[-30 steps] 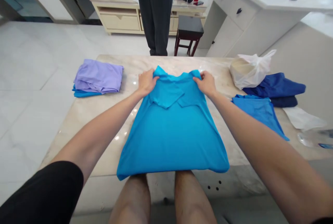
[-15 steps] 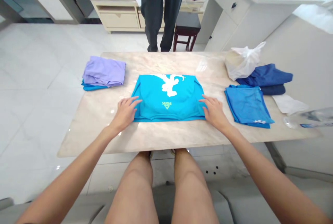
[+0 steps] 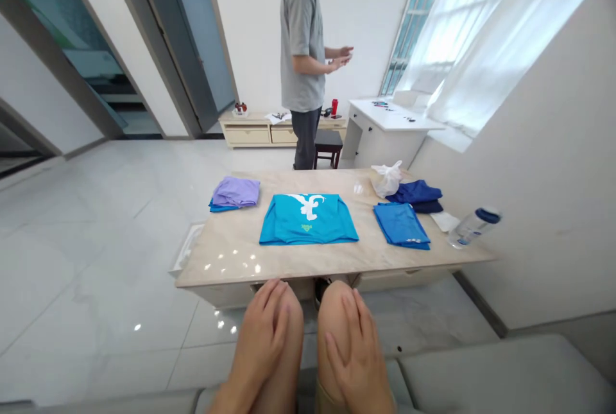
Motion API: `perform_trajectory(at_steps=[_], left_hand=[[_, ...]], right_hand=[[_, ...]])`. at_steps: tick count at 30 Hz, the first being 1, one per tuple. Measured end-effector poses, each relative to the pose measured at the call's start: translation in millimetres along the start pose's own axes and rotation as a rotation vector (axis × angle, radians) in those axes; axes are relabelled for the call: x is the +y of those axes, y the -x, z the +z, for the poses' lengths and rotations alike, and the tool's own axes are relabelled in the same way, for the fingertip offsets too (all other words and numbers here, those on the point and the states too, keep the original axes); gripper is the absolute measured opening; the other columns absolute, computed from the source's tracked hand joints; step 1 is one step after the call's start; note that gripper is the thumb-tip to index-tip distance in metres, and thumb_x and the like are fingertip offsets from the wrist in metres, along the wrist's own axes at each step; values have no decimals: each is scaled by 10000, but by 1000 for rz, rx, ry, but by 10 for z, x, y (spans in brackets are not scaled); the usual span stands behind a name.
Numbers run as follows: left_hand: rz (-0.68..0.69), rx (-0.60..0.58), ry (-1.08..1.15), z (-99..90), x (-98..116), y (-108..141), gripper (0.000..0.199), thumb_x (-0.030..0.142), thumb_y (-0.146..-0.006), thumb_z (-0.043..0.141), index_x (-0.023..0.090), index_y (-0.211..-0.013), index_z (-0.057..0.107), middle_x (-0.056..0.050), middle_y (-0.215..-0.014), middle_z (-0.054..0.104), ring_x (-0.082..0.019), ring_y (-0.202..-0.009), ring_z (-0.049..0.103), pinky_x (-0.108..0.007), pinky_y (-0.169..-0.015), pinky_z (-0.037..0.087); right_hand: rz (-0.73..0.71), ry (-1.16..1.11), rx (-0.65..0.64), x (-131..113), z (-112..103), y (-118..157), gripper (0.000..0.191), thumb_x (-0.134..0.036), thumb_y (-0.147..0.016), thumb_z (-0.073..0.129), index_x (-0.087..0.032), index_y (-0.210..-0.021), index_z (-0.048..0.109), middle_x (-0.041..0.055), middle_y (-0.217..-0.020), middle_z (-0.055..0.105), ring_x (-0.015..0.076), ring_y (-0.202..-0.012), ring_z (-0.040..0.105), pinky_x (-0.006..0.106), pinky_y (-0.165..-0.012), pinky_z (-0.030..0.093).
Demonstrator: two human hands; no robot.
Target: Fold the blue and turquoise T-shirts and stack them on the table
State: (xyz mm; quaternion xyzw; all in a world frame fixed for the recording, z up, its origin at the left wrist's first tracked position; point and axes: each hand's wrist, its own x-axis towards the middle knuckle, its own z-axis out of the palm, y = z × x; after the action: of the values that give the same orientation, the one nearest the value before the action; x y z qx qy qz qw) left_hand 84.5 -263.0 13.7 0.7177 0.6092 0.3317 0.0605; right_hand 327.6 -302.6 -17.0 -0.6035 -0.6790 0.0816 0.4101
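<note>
My left hand point(image 3: 262, 330) lies flat on my left knee, fingers stretched out and holding nothing. On the other knee rests my right hand point(image 3: 359, 350), its fingers spread and holding nothing. Beyond them, a folded bright blue shirt point(image 3: 289, 221) with a white print lies on the marble-look table point(image 3: 231, 266); neither hand touches it. A folded purple cloth point(image 3: 237, 192) sits on a blue one at the left. To the right is a folded blue garment point(image 3: 400, 224), with a dark blue folded garment point(image 3: 416, 192) behind it.
A white plastic bag point(image 3: 386, 180) and a clear bottle point(image 3: 471, 228) stand on the table's right side. A person in a grey shirt point(image 3: 303, 35) stands beyond the table, near a dark stool point(image 3: 328, 140) and a white desk point(image 3: 385, 115).
Both my hands have left the shirt's sides and come back onto my knees. The view has tilted up, showing the standing person's upper body and the window.
</note>
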Motion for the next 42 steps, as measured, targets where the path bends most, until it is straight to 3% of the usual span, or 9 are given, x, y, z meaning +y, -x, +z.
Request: perform_trajectory(at_steps=[6, 17, 22, 25, 28, 31, 36, 38, 42], left_hand=[[118, -12, -48, -111, 11, 37, 474, 365, -1100, 488, 213, -1506, 678, -133, -1612, 647, -336, -1497, 609, -564, -1283, 502], [22, 28, -43, -231, 17, 189, 478, 342, -1132, 452, 185, -1557, 602, -152, -1629, 609, -306, -1530, 542, -511, -1316, 438], [-27, 7, -9, -317, -8, 206, 480, 332, -1125, 450, 184, -1553, 610, -141, -1632, 611, -298, -1538, 537, -520, -1332, 414], [-48, 23, 27, -349, -40, 198, 471, 348, -1123, 459, 203, -1532, 640, -135, -1606, 637, -291, -1519, 565, -528, -1321, 434], [-60, 46, 65, -359, -95, 160, 449, 375, -1121, 480, 246, -1502, 682, -110, -1568, 672, -283, -1471, 619, -509, -1294, 478], [-83, 59, 67, -368, -159, 114, 449, 388, -1120, 488, 273, -1499, 699, -87, -1555, 687, -282, -1448, 644, -498, -1283, 501], [-133, 18, 23, -465, -156, 139, 468, 389, -1123, 474, 278, -1519, 697, -88, -1577, 677, -282, -1435, 662, -484, -1247, 545], [-145, -11, -35, -499, -116, 203, 483, 378, -1123, 472, 295, -1551, 678, -87, -1602, 662, -286, -1442, 657, -489, -1232, 558], [-123, -56, -235, -526, 14, 198, 488, 352, -1080, 528, 346, -1536, 702, -71, -1569, 696, -333, -1447, 642, -590, -1243, 526]], right_hand=[[-65, 48, 97, 100, 51, -56, 675, -547, -1117, 528, -222, -1704, 460, 187, -1700, 504, 353, -1557, 512, 587, -1266, 475], [-21, 7, 66, 330, -131, -54, 688, -625, -1123, 394, -193, -1642, 525, 199, -1656, 546, 352, -1561, 471, 592, -1300, 377], [46, 7, 40, 624, -125, -33, 708, -645, -1102, 409, -183, -1615, 564, 226, -1616, 555, 386, -1528, 489, 634, -1264, 389], [114, 14, 47, 872, -153, -102, 718, -690, -1040, 474, -160, -1467, 705, 248, -1475, 639, 415, -1392, 599, 660, -1181, 467], [97, -6, -83, 921, -232, -509, 572, -663, -993, 543, -209, -1168, 846, 208, -1308, 747, 405, -1266, 682, 649, -1129, 517], [22, -214, -294, 634, -189, -1323, 501, -599, -1016, 547, -222, -1144, 851, 157, -1248, 807, 328, -1202, 738, 510, -1082, 578], [38, -360, -433, 283, 337, -2676, 463, -506, -1028, 535, -160, -1170, 809, 133, -1160, 834, 275, -1086, 768, 412, -1040, 579], [110, -285, -417, 436, 594, -2858, 440, -426, -1039, 511, -128, -1192, 797, 155, -1149, 830, 284, -1079, 765, 420, -1036, 574], [230, 70, -374, 942, 842, -2718, 403, -269, -1043, 491, -95, -1244, 795, 244, -1213, 806, 346, -1141, 759, 463, -1007, 574]])
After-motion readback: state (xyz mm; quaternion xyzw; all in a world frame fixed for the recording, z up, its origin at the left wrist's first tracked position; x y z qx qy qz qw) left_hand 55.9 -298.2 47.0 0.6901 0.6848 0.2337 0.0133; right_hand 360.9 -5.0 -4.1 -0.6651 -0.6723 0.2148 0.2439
